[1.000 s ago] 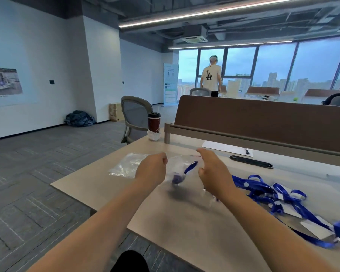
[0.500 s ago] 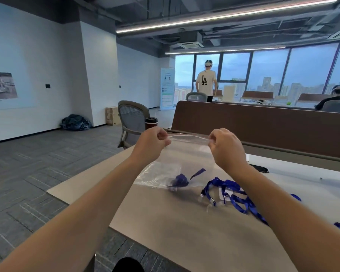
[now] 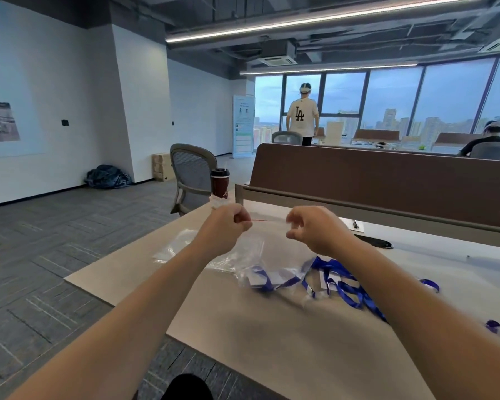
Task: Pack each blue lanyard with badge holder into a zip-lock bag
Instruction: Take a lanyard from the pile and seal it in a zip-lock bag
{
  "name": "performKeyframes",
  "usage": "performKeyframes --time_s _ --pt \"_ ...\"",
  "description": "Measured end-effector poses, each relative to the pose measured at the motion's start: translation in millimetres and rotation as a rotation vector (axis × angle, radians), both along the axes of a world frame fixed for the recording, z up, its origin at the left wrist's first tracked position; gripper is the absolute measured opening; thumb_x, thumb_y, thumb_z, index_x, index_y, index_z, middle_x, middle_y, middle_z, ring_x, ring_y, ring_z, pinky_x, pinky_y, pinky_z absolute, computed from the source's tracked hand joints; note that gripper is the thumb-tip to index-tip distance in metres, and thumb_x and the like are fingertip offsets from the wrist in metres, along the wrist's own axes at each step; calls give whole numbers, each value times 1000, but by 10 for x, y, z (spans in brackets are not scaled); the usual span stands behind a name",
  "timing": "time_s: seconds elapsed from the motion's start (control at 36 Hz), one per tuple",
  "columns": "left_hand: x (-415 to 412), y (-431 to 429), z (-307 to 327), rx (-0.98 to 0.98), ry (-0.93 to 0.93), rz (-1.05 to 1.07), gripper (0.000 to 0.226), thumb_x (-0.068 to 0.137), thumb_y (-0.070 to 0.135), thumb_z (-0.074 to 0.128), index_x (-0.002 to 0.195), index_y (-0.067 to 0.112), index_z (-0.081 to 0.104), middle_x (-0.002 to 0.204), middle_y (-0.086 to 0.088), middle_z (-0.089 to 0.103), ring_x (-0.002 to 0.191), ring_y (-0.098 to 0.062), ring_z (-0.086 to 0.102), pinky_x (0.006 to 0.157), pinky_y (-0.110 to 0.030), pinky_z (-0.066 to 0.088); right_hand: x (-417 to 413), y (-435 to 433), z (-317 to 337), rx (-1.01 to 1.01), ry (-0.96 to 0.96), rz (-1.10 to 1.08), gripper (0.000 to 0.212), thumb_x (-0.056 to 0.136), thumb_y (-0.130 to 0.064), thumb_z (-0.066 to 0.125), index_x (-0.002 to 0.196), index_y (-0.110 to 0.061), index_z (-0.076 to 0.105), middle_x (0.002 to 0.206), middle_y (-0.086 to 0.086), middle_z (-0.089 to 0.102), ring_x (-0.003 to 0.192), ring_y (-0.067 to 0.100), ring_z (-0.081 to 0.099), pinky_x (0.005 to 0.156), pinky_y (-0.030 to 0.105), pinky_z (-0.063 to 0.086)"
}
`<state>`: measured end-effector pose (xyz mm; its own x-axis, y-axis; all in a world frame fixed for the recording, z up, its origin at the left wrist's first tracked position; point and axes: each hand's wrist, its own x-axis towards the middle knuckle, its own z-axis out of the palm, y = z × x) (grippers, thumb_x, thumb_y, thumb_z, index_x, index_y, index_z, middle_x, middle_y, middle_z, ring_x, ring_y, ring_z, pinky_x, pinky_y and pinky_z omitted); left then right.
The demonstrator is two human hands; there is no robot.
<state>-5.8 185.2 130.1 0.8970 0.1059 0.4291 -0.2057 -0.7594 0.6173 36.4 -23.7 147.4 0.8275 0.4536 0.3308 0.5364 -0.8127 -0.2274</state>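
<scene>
A clear zip-lock bag (image 3: 267, 249) hangs above the table, its bottom resting on the tabletop. Its red-lined top edge is stretched between my two hands. My left hand (image 3: 228, 225) pinches the left end of the strip. My right hand (image 3: 309, 228) pinches the right end with curled fingers. Inside the bag lies a blue lanyard with a badge holder (image 3: 267, 280). A heap of more blue lanyards with badge holders (image 3: 341, 284) lies on the table just right of the bag, partly behind my right forearm.
Empty clear bags (image 3: 176, 246) lie on the beige table (image 3: 272, 342) to the left. A dark red cup (image 3: 220, 183) stands at the far left corner, a black pen-like object (image 3: 375, 242) near the brown divider (image 3: 387, 180). A grey chair (image 3: 191, 174) stands beyond.
The bag's open mouth has been drawn flat into a straight line between my hands. The lanyard has settled lower in the bag, and the view has tilted slightly.
</scene>
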Motion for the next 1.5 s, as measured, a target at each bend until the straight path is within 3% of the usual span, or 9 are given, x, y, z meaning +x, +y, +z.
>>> performKeyframes --time_s 0.19,0.44,0.67,0.83,0.95,1.22,1.36,1.5 --pt "-53 21 -98 -198 39 18 4 88 15 72 86 16 69 89 -4 70 82 -17 61 66 -21 46 19 30 -68 5 59 -9 9 91 -27 68 98 -22 69 94 -3 69 85 14 62 83 31 54" --pt "-124 23 -246 -317 -11 19 3 91 15 69 88 14 70 77 2 63 68 -7 53 62 -19 42 -44 179 -153 66 -3 46 17 92 -31 67 107 -23 67 94 -8 67 84 9 61 81 29 54" --pt "-99 -3 -336 -308 -77 20 3 90 15 70 88 13 70 77 6 65 70 -2 56 61 -5 42 -116 362 -264 175 -33 102 13 92 -27 67 102 -21 71 93 -6 67 82 10 59 78 21 51" --pt "-91 87 -394 -331 -82 26 5 88 14 73 84 13 70 78 0 68 68 -3 58 60 -6 43 -131 420 -266 171 12 114 14 93 -25 66 104 -19 72 94 -5 67 82 10 61 80 19 52" --pt "-66 159 -418 -397 -78 6 7 87 15 74 91 10 73 82 -4 71 67 -1 58 62 -9 46 -133 423 -243 184 7 134 15 93 -24 65 106 -18 71 95 -4 69 81 10 60 70 12 43" --pt "-53 153 -429 -484 -29 -13 4 92 12 66 90 12 70 79 2 76 62 -2 63 62 -17 52 -96 396 -219 114 15 118 15 94 -24 64 106 -17 70 93 -4 67 83 12 61 76 19 49" --pt "-64 163 -433 -466 -24 -23 10 93 10 65 86 14 70 79 3 76 62 -2 64 63 -17 53 -94 378 -182 83 24 117 14 94 -25 64 104 -18 71 92 -5 67 84 13 62 86 33 57" --pt "-77 118 -465 -421 -32 -26 15 94 11 63 82 18 69 77 5 75 64 -4 64 64 -19 52 -126 417 -181 89 58 135 14 93 -23 65 105 -16 70 94 -2 68 85 13 63 85 26 54"
